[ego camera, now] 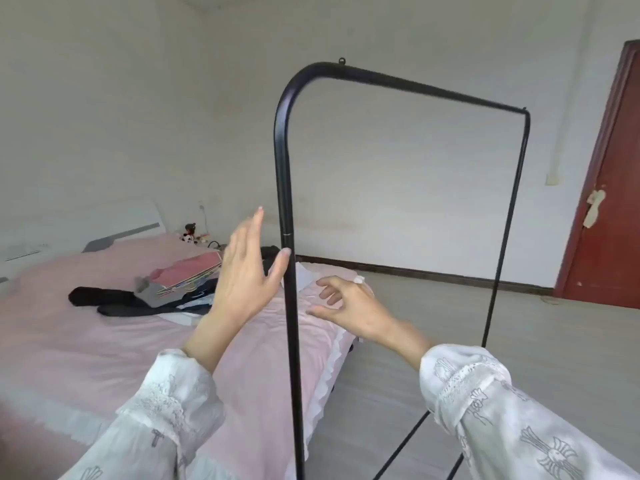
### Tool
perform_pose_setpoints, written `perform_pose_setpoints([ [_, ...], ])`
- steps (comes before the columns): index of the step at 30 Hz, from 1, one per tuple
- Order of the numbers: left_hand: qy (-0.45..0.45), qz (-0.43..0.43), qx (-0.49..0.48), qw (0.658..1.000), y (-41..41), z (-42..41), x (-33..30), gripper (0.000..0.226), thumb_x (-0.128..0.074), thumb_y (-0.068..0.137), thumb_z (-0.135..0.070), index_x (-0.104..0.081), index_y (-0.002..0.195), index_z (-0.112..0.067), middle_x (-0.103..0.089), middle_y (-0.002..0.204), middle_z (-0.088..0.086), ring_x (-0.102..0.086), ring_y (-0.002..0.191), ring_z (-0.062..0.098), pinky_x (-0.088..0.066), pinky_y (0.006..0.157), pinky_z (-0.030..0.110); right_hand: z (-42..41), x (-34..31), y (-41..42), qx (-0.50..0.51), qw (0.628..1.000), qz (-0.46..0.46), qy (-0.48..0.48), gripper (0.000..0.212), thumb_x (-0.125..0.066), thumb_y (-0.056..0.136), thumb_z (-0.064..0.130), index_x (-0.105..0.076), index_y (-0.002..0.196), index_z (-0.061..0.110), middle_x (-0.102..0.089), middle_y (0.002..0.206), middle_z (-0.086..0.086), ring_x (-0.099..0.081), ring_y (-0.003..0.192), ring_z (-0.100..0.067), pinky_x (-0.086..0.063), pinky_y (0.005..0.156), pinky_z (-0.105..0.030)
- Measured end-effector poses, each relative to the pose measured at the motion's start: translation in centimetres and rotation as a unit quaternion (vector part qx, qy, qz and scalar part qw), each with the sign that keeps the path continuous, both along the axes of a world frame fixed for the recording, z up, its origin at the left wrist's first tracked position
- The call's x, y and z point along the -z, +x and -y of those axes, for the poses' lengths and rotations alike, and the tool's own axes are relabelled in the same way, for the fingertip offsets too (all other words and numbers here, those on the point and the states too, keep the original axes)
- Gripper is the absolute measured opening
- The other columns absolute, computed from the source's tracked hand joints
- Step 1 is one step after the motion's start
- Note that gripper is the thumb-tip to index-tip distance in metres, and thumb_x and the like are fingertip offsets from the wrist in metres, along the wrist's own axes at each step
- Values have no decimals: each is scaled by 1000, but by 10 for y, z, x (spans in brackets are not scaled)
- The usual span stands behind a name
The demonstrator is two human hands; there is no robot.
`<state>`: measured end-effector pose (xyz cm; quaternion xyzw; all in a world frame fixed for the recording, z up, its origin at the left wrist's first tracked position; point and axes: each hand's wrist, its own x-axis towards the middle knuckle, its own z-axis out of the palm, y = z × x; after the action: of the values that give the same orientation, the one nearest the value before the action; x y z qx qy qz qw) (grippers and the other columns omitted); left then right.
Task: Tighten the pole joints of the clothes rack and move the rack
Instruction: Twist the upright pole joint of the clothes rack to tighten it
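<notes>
Head view is showing you standing at the clothes rack (346, 76), which is rising upright from the floor (450, 306) beside the bed (86, 341), its near pole (290, 306) running down between your two hands. Your left hand (242, 275) is spreading wide open, its thumb tip just touching the pole below the joint (287, 233); the fingers (254, 223) are gripping nothing. Your right hand (349, 308) is hanging loosely curled and open just beside the pole, also holding nothing. Judging from this, you are sitting between grips: whether this joint is already tight cannot be told, and the far pole (505, 220) is going untouched right now. The rack is looking assembled and standing, so moving it is probably still lying ahead of you.
</notes>
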<state>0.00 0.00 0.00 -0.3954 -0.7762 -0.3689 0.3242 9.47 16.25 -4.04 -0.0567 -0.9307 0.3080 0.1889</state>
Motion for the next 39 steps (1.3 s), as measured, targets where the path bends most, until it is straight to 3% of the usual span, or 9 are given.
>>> perform_pose_setpoints([
  [3,-29,51,88,994,-17,-3,-2,61,-47,92,-39,-21,144,-23,-45,143,3,-40,129,15,-32,100,28,21,10,-17,0,999,25,-32,53,-67,70,55,-55,113,26,-68,100,3,-62,91,-11,-50,84,-25],
  [6,-57,44,122,990,-28,-11,0,45,-45,89,-42,-36,130,-24,-65,112,6,-60,102,29,-46,80,35,35,22,-32,39,999,18,12,34,-61,74,54,-54,88,24,-70,85,0,-64,84,-18,-53,76,-35],
  [11,-4,119,250,961,-34,-24,2,30,-49,90,-31,-41,118,-21,-64,68,6,-58,65,25,-50,69,42,45,25,-37,73,997,25,10,29,-49,85,43,-50,88,14,-68,81,-10,-60,78,-27,-52,75,-45],
  [15,2,154,317,936,-36,-38,6,20,-46,90,-31,-38,109,-28,-65,63,-1,-61,64,25,-51,71,41,42,23,-31,83,995,48,20,30,-46,90,41,-46,97,12,-59,80,-7,-54,75,-28,-50,74,-44],
  [19,-9,149,341,928,-41,-50,6,16,-44,90,-37,-35,102,-41,-67,69,-9,-61,62,14,-47,64,23,36,20,-28,88,994,59,14,30,-44,93,36,-45,104,8,-56,76,-7,-58,77,-32,-50,76,-44],
  [28,-48,138,366,919,-29,-100,-3,18,-45,92,-38,-33,105,-32,-66,70,12,-60,65,31,-53,70,49,-10,12,-8,120,992,37,19,35,-45,94,27,-44,117,1,-63,110,-23,-61,98,-38,-36,70,-21],
  [32,-43,138,368,918,-16,-135,-9,19,-44,93,-37,-34,108,-30,-65,71,11,-60,68,30,-53,71,48,-43,8,0,138,989,48,15,24,-45,94,31,-47,106,10,-56,80,-5,-62,91,-37,-42,71,-31],
  [35,-51,139,365,919,-8,-163,-11,24,-43,94,-37,-33,112,-25,-63,73,18,-58,68,35,-52,70,54,-71,8,7,149,988,47,12,12,-45,94,31,-43,93,19,-57,82,-6,-62,90,-37,-47,74,-36],
  [39,-63,130,358,922,-2,-197,-7,30,-42,94,-38,-33,116,-20,-62,73,20,-55,65,33,-50,70,53,-104,11,16,156,987,45,11,26,-45,94,29,-47,107,6,-64,96,-19,-62,94,-38,-45,75,-34],
])
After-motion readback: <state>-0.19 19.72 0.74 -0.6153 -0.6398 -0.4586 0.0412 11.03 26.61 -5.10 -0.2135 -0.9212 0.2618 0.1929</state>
